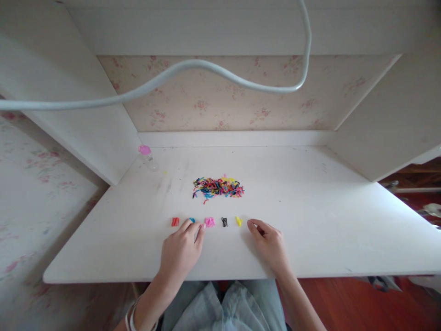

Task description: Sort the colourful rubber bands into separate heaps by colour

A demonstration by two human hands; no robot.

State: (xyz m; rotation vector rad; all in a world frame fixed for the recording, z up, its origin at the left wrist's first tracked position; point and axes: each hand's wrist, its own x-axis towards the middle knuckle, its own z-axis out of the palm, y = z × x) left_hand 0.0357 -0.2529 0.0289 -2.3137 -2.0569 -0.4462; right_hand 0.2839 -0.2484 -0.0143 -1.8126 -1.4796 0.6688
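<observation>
A heap of small, thin rubber bands [218, 187] in mixed colours lies mid-table. In front of it runs a row of little single-colour piles: red bands [175, 221], blue bands [192, 220], pink bands [210, 222], black bands [224, 222] and yellow bands [239, 221]. My left hand [182, 246] pinches what looks like a pink rubber band at the left edge of the pink pile, and its fingers partly cover the blue one. Just right of the yellow pile, my right hand [268, 241] rests on the table with thumb and forefinger together; whatever is between them is too small to see.
A clear bottle with a pink top [144, 150] stands at the table's back left. White side panels [389, 105] flank the white table [327, 220]. A white cable [206, 64] crosses the view above the table.
</observation>
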